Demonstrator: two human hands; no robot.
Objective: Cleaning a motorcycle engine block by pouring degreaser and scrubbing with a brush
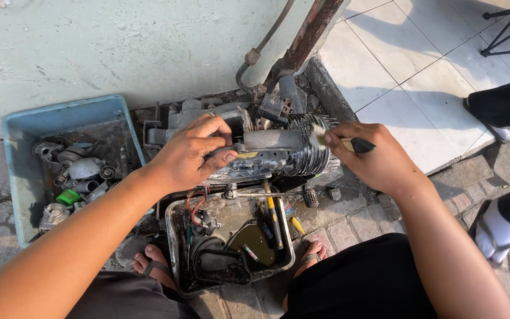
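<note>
- Left hand [193,152] clamps the grimy grey finned metal engine block [267,152], centre frame.
- Right hand [375,155] at 3 o'clock pinches a small black-handled brush [339,142], bristles touching the fins.
- Dirty metal tray [175,236] at 6 o'clock.

My left hand [193,155] covers the top of the engine [267,150], so I cannot tell what lies under my palm. My right hand [373,156] hides most of the brush [349,143]; only blurred bristles and a dark handle end show. Both my forearms run off the bottom edge. The parts in the blue tub [60,118] are too small and grimy to tell apart, and the tub's near corner sits behind my left arm. The metal tray [172,236] holds murky liquid that hides its floor. A bystander's legs [503,106] are cut off by the right edge.
</note>
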